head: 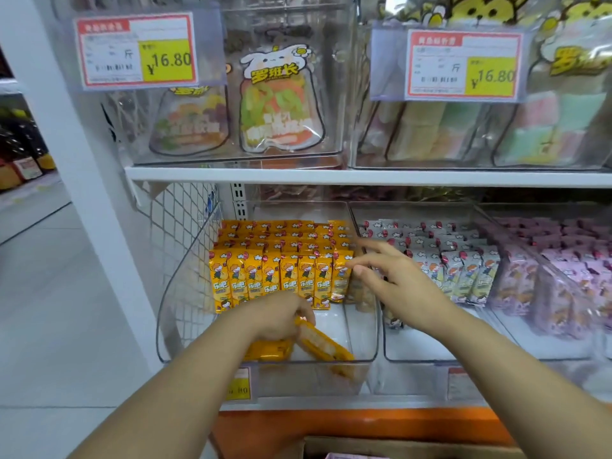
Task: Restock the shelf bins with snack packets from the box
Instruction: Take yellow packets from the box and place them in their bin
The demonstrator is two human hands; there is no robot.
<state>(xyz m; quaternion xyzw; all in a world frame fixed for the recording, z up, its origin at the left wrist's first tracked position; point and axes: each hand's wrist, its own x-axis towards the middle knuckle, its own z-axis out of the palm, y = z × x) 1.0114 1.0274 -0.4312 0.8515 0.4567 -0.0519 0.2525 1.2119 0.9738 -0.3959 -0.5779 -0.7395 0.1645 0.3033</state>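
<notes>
Now the left hand (281, 318) grips an orange packet (323, 344) inside the clear bin (172, 309) — right hand (394, 279) hovers open-fingered beside the upright orange rows (275, 279).

White shelving (331, 177), pale tiled floor (49, 293)

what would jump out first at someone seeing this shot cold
Rows of orange packets stand in the clear bin, centre frame. In front of them the left hand grips loose orange packets, while the right hand hovers open at the rows' right end. Above hang yellow 16.80 price tags.
</notes>
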